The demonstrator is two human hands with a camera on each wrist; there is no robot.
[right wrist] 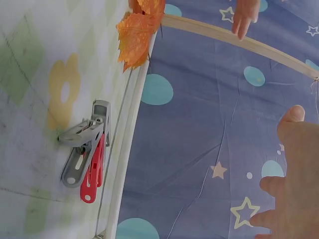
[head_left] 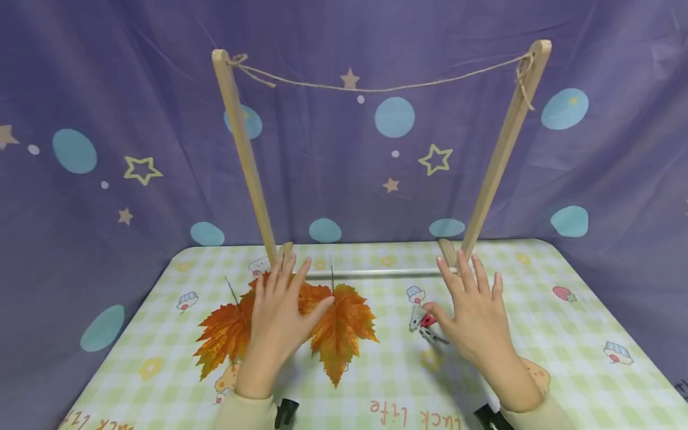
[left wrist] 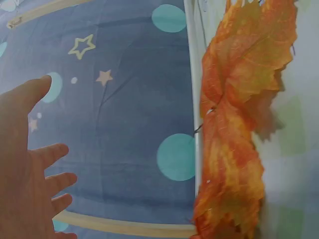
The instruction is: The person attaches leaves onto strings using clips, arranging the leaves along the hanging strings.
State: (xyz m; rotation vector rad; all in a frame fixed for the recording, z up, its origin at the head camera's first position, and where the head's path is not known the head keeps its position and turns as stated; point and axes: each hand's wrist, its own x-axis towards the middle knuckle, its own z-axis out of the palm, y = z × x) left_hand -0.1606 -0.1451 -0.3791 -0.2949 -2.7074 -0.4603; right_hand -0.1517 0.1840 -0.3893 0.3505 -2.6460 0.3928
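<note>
Above the orange maple leaves point(head_left: 344, 325) my left hand point(head_left: 282, 316) hovers with spread, straight fingers, holding nothing; it hides part of them in the head view. Several leaves overlap on the cloth, their thin stems pointing away from me. My right hand point(head_left: 475, 316) is likewise spread and holds nothing, just right of a small pile of clothespins point(head_left: 427, 325). Grey and red clothespins point(right wrist: 89, 186) lie against each other in the right wrist view. In the left wrist view the leaves point(left wrist: 234, 134) lie apart from my left hand point(left wrist: 30, 169).
Behind the hands stands a wooden frame with a left post point(head_left: 244, 155) and a right post point(head_left: 505, 149). A sagging twine point(head_left: 376, 90) joins their tops, and a pale rod point(head_left: 376, 273) runs low between them. A checked tablecloth point(head_left: 161, 334) covers the table before a purple curtain point(head_left: 333, 36).
</note>
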